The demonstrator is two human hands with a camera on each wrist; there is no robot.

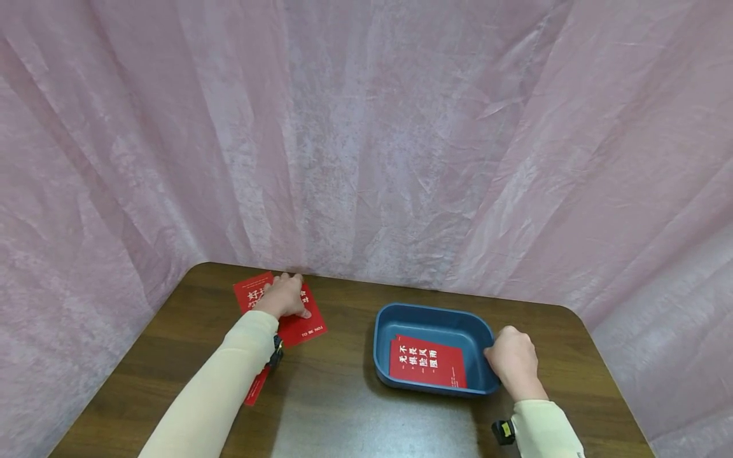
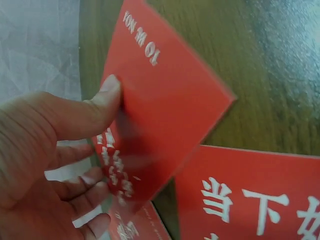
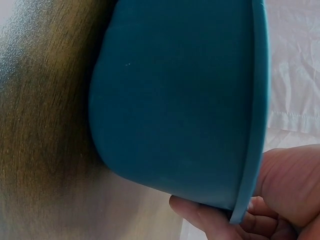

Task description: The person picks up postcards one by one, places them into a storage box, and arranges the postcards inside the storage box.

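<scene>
My left hand (image 1: 282, 296) is at the table's back left and pinches a red card (image 2: 165, 95) with white lettering. In the left wrist view the thumb lies on the card's face near one edge, the other fingers reach around behind it, and the card is tilted off the table. Another red card (image 2: 250, 172) with large white characters lies beside it. My right hand (image 1: 513, 361) grips the right end of a blue plastic bin (image 1: 435, 309), with the thumb and fingers on either side of its rim. A red card with white characters (image 1: 425, 361) lies inside the bin.
One more red card (image 1: 249, 287) lies at the back left, partly covered by my left hand. A card's red corner (image 1: 255, 388) shows below the left wrist. The brown wooden table (image 1: 338, 381) ends at the back against a pink curtain (image 1: 366, 159).
</scene>
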